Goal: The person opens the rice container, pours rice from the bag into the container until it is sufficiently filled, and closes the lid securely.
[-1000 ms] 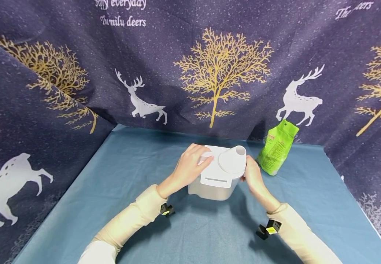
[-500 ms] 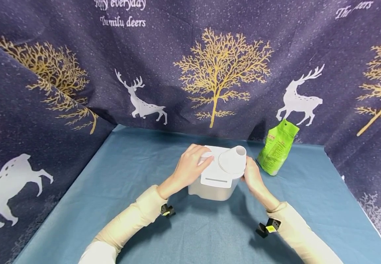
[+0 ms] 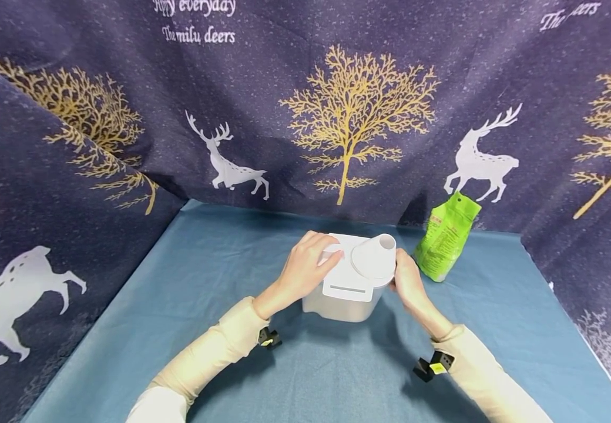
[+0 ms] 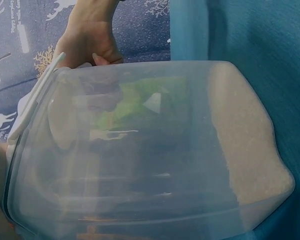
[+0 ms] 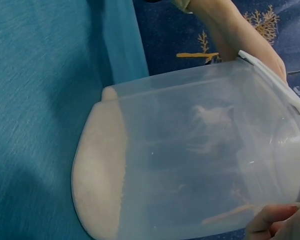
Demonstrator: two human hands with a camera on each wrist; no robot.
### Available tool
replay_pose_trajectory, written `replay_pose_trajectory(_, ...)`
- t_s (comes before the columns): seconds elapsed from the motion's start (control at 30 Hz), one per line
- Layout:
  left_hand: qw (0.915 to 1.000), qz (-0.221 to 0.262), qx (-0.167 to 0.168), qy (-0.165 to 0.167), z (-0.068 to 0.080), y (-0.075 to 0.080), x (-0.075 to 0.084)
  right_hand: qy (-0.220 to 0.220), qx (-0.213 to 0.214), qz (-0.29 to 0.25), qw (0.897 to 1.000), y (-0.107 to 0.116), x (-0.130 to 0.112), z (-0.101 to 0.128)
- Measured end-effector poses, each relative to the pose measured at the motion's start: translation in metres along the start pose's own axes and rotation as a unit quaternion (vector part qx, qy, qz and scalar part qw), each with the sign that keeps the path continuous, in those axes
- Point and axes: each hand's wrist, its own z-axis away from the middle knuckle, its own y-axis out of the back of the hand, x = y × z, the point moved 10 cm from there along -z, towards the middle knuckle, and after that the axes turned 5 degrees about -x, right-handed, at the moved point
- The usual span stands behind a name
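Clear container with white lid and cup, standing mid-surface. Held from both sides: left hand draped over lid, fingers curled; right hand gripping right wall. Green bag nearby.

A teal cloth covers the surface, smooth apart from faint creases and soft shadows. Dark navy fabric speckled with pale dots hangs as a backdrop behind it and folds in along both sides, forming three cloth walls. The fabric is printed with golden bare-branched trees, white deer and white lettering near the top edge. Even, diffuse light falls from above, with a darker shadow in the far left corner.
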Motion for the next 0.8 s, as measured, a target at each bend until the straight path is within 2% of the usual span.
replay_pose_trajectory(0.37, 1.0, 0.0, -0.002, -0.008, 0.0, 0.0, 0.002, 0.027, 0.031, 0.047, 0.998, 0.013, -0.006, 0.004)
replay_pose_trajectory(0.8, 0.9999, 0.001, 0.0, -0.011, 0.0, -0.001, 0.002, 0.078, 0.074, 0.14, 0.984, 0.022, -0.017, 0.008)
